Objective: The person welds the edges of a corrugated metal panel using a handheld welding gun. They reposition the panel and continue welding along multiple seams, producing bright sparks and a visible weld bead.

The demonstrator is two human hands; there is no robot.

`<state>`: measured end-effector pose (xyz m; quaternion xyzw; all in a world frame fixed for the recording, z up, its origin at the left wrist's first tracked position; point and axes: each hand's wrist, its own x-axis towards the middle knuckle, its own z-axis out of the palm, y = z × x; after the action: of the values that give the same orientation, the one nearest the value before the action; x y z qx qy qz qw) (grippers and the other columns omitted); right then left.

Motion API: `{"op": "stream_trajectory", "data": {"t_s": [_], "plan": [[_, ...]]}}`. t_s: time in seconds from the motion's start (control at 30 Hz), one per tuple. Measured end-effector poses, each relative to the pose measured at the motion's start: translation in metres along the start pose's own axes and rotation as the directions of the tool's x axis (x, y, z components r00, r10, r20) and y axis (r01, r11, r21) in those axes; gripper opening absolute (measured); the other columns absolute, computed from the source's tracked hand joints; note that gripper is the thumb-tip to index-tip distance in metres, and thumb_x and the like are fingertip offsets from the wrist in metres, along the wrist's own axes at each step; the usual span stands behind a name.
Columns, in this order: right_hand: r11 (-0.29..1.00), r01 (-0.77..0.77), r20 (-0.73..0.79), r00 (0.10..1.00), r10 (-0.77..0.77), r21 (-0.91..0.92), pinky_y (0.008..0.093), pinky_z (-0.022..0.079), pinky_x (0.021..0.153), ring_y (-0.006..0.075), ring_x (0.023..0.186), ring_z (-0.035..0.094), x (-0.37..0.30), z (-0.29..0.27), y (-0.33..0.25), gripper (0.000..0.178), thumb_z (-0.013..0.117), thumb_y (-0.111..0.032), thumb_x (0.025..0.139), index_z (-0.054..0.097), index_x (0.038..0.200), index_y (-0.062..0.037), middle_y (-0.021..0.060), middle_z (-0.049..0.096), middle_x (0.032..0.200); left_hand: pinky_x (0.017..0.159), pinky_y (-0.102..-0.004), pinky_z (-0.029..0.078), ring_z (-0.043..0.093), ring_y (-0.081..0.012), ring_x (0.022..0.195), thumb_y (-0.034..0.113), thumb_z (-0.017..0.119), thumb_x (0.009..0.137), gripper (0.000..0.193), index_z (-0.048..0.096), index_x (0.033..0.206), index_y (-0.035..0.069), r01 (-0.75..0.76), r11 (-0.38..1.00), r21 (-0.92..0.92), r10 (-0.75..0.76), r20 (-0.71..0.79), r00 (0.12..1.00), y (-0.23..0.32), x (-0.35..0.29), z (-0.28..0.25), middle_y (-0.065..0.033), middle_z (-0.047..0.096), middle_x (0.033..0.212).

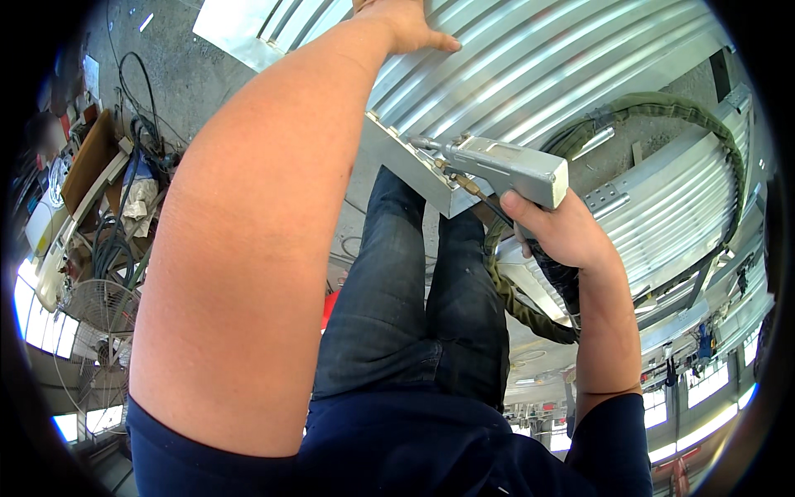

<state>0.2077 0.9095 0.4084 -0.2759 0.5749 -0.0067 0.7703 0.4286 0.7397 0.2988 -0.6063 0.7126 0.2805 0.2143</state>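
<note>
Head view: at the far left, a wire-caged fan (99, 311) is standing near a brown board (89, 157) and a heap of dark cables (108, 248), while concrete floor (195, 83) is showing beyond them. Farther right, the left arm is stretching up to the top of the view, where the left hand (399, 25) is resting on a corrugated metal panel (513, 91), its thumb sticking out sideways; the upper edge is cutting off the fingers, so I cannot tell whether they are curling or lying flat. Below the panel's near edge flange (406, 166), legs in dark jeans (381, 273) are showing. A silver pistol-grip welding gun (509, 166) is lying across that near edge, its nozzle pointing left; whether the tip is touching the flange, I cannot tell. Well apart from the left hand, the right hand (563, 228) is wrapping around the gun's dark handle. At right, a green-sleeved cable (704, 116) is looping past a second corrugated panel (679, 211), which is lying beyond the right hand.
</note>
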Motion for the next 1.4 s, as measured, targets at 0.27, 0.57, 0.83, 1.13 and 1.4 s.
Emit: {"op": "stream_trajectory", "data": {"t_s": [0.27, 0.57, 0.83, 1.13, 1.4], "plan": [[0.999, -0.024, 0.01, 1.0, 0.023, 0.039, 0.0281, 0.047, 0.048, 0.0104, 0.055, 0.054, -0.012, -0.01, 0.015, 0.042, 0.067, -0.031, 0.096, 0.059, 0.122, 0.0008, 0.0032, 0.06, 0.08, 0.121, -0.0559, -0.004, -0.015, -0.0486, 0.15, 0.067, 0.076, 0.067, 0.132, -0.001, 0.161, 0.014, -0.009, 1.0, -0.008, 0.009, -0.001, 1.0, -0.007, 0.003, 0.005, -0.0297, -0.011, 0.163], [0.999, -0.037, 0.012, 0.999, 0.037, -0.024, 0.0289, 0.046, 0.049, 0.0096, 0.055, 0.053, -0.006, -0.005, 0.015, 0.044, 0.068, -0.034, 0.096, 0.059, 0.123, 0.0, 0.0027, 0.06, 0.079, 0.121, -0.0563, -0.003, -0.014, -0.0486, 0.15, 0.066, 0.074, 0.07, 0.129, -0.001, 0.161, 0.015, -0.06, 0.998, -0.013, 0.058, -0.098, 0.993, -0.005, -0.002, 0.01, -0.0292, -0.012, 0.163], [0.998, -0.018, 0.003, 1.0, 0.018, -0.055, 0.0275, 0.048, 0.051, 0.0098, 0.06, 0.056, -0.006, -0.002, 0.02, 0.05, 0.069, -0.035, 0.095, 0.057, 0.131, -0.0018, 0.0026, 0.062, 0.084, 0.123, -0.05, 0.001, -0.003, -0.046, 0.151, 0.062, 0.073, 0.074, 0.117, 0.012, 0.16, 0.011, -0.081, 0.988, -0.129, 0.099, 0.135, 0.986, -0.001, -0.008, -0.018, -0.0304, -0.002, 0.163], [0.992, -0.042, 0.029, 0.999, 0.045, -0.122, 0.0277, 0.048, 0.05, 0.0098, 0.058, 0.055, -0.006, -0.002, 0.011, 0.049, 0.068, -0.036, 0.095, 0.059, 0.128, -0.0019, 0.0025, 0.061, 0.082, 0.124, -0.0484, 0.002, 0.0, -0.0452, 0.151, 0.058, 0.071, 0.078, 0.11, 0.017, 0.158, 0.007, -0.033, 0.999, -0.043, 0.037, 0.085, 0.996, 0.005, -0.008, -0.015, -0.0325, 0.002, 0.162], [0.993, -0.049, 0.024, 0.998, 0.051, -0.104, 0.0273, 0.047, 0.049, 0.0093, 0.057, 0.054, -0.01, -0.004, 0.015, 0.047, 0.067, -0.035, 0.096, 0.057, 0.129, -0.003, 0.0019, 0.061, 0.082, 0.123, -0.0523, 0.0, -0.004, -0.0461, 0.151, 0.059, 0.071, 0.076, 0.115, 0.011, 0.16, 0.008, -0.024, 1.0, -0.001, 0.024, 0.042, 0.999, 0.005, -0.006, -0.006, -0.0342, -0.003, 0.161]]}}
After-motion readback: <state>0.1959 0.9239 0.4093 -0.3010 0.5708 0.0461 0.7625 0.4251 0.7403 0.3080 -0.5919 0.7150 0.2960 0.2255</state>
